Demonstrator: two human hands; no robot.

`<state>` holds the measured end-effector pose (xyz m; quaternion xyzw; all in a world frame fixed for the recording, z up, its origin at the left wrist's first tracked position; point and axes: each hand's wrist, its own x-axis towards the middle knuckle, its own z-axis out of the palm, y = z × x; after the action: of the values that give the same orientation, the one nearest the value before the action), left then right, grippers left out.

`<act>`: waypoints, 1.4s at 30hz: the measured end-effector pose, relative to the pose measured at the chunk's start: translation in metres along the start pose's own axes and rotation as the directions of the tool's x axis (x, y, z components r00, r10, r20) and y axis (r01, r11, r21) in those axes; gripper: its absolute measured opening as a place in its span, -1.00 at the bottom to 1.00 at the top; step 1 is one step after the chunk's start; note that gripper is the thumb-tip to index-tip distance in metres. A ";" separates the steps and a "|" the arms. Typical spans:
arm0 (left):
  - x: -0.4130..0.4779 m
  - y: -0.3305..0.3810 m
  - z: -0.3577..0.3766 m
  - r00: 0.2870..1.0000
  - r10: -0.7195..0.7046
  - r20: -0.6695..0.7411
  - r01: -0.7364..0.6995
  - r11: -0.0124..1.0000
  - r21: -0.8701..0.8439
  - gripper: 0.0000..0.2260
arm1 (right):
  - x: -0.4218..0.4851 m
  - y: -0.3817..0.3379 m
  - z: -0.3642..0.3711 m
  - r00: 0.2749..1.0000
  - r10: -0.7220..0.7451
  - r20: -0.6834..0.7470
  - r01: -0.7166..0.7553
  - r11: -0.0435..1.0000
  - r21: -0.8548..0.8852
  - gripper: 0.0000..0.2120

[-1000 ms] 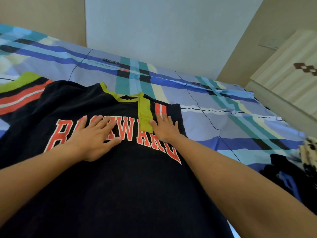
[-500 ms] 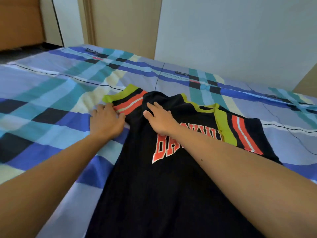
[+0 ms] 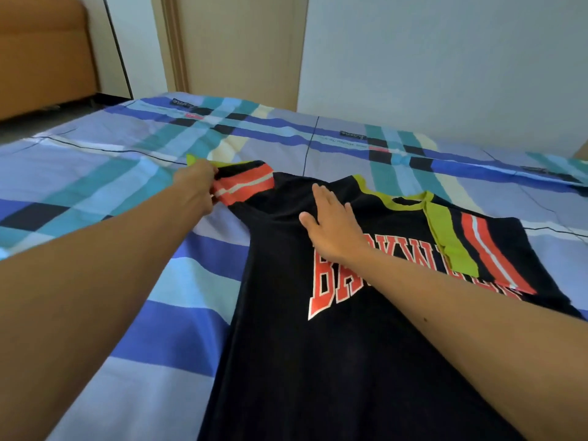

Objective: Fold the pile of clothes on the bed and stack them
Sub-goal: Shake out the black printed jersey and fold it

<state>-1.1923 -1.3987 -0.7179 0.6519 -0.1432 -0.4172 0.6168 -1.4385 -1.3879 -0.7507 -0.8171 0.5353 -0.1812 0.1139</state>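
A black T-shirt (image 3: 334, 354) with red block letters and a lime-green collar lies spread on the bed. Its right sleeve is folded in over the chest, showing lime and red-white stripes. My left hand (image 3: 196, 183) grips the end of the left sleeve (image 3: 245, 185), which has red, white and lime stripes, and holds it slightly off the sheet. My right hand (image 3: 332, 226) presses flat on the shirt near the left shoulder, fingers straight, just above the lettering.
The bed wears a blue, teal and cream plaid sheet (image 3: 105, 192), bare to the left of the shirt. A pale wall (image 3: 445, 65) runs behind the bed. An orange sofa (image 3: 41, 52) stands at the far left across the floor.
My left hand went from lying by the left sleeve to gripping its end and lifting it. My right hand slid onto the shoulder. The view swung left since one second ago.
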 end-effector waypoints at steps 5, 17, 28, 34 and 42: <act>0.009 -0.019 -0.021 0.993 0.066 -0.097 -0.090 0.961 -0.263 -0.70 | -0.002 -0.002 0.025 0.969 0.072 0.236 -0.030 0.984 -0.175 -0.33; -0.170 0.014 0.090 0.619 0.528 0.581 -0.681 0.730 0.062 -0.69 | -0.023 0.052 -0.077 0.970 0.240 0.047 -0.242 0.918 0.315 -0.43; -0.157 -0.116 0.130 0.527 0.037 0.849 -0.849 -0.026 0.527 -0.40 | -0.089 0.209 -0.118 0.968 0.250 -0.019 -0.251 0.966 -0.061 -0.50; -0.117 -0.118 0.157 0.592 0.023 0.806 -0.789 -0.192 0.584 -0.27 | -0.067 0.226 -0.091 0.935 0.267 0.234 -0.217 0.951 -0.219 -0.40; -0.066 -0.113 0.192 0.652 0.142 0.745 -0.685 -0.310 0.659 -0.18 | -0.014 0.253 -0.111 0.956 0.243 0.164 -0.200 0.950 -0.241 -0.40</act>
<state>-1.4081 -1.4611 -0.7767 0.6737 -0.7386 -0.0229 0.0025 -1.7009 -1.4760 -0.7485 -0.7727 0.6274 -0.0266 0.0926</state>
